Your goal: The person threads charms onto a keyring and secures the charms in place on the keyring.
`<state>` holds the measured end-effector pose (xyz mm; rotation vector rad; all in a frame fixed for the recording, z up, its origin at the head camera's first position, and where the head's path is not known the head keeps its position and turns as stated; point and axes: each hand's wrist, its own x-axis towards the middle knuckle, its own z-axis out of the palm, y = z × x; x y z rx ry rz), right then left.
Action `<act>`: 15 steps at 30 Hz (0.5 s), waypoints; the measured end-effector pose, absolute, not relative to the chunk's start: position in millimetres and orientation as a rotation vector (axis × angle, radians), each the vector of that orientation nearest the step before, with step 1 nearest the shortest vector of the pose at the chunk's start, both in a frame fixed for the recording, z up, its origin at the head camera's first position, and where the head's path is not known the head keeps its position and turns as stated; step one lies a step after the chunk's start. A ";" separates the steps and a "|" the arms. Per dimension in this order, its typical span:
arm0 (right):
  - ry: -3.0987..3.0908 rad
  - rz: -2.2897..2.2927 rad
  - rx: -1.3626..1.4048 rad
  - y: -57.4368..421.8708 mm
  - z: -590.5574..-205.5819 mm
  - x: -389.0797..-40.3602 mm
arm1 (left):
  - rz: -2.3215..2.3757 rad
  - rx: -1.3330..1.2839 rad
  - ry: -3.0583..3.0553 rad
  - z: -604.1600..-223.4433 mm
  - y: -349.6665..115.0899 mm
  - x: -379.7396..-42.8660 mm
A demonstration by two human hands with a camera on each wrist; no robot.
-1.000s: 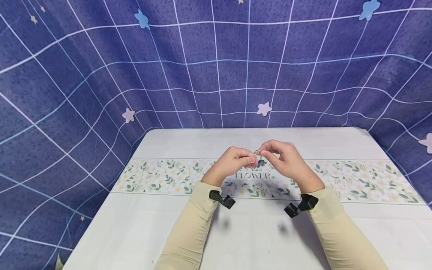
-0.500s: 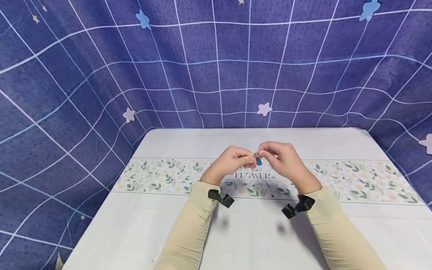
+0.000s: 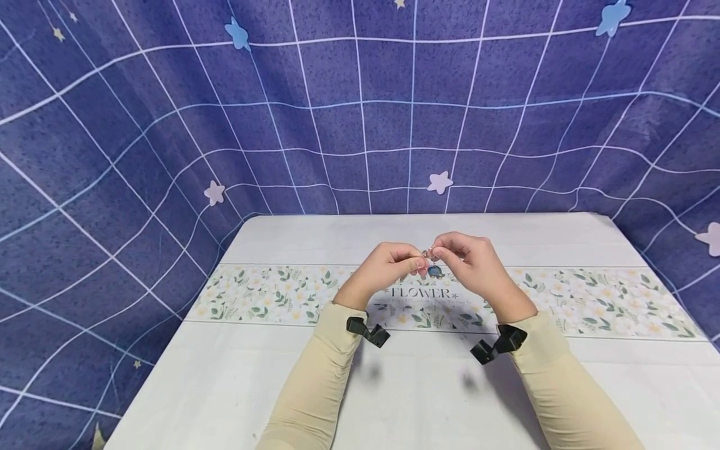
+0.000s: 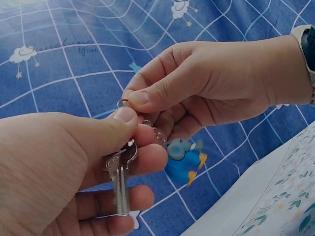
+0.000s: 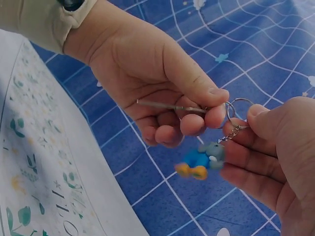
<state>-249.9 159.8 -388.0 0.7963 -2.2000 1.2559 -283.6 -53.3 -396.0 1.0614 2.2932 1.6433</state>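
Note:
My left hand (image 3: pixel 382 272) pinches a metal key ring (image 4: pixel 122 102) between thumb and forefinger. Silver keys (image 4: pixel 121 184) hang against its fingers; how many overlap is unclear. Opposite it, my right hand (image 3: pixel 475 269) pinches the ring's other side with thumb and fingertips. In the right wrist view two thin rings (image 5: pixel 231 118) overlap between the hands, and a key shaft (image 5: pixel 160 104) juts out below the left thumb. From a short chain (image 5: pixel 235 132) dangles a small elephant figure (image 5: pixel 199 160), grey-headed with a blue body and yellow feet. Fingertips partly hide the rings.
Both hands are raised over a white table (image 3: pixel 422 387) with a flower-printed band (image 3: pixel 270 294) across it. A blue curtain (image 3: pixel 388 125) with a grid and stars hangs behind and to the left. Black camera mounts (image 3: pixel 368 331) sit on the wrists.
The elephant figure has swung and turned below the rings. Both hands keep their pinch in nearly the same place, with only slight shifts.

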 end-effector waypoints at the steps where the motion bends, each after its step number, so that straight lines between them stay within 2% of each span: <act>1: -2.203 1.264 0.786 159.5 -387.8 -249.6 | 1.657 1.056 2.289 -396.6 -53.5 -283.9; 15: -2.270 1.345 0.672 160.5 -383.1 -245.6 | 1.700 1.119 2.283 -396.0 -55.1 -283.4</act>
